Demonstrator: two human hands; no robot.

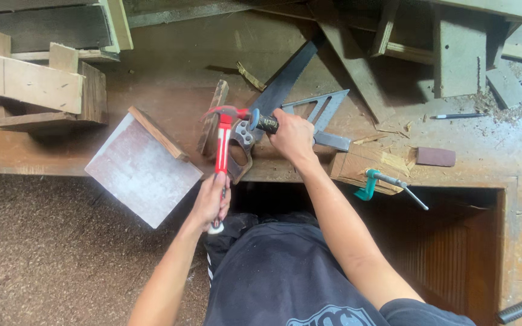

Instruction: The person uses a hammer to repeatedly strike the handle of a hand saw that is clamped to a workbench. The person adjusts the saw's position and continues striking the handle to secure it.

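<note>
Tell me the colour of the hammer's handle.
Red, with a white butt end; the hammer shows best in the head view, gripped by the left hand.

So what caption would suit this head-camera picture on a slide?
Left hand grips a red hammer, right hand a handsaw on the workbench.

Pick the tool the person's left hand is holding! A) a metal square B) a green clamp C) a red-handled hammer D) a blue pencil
C: the left hand grips the bottom of the red-handled hammer, while the green clamp and the metal square lie on the workbench, away from that hand.
</note>
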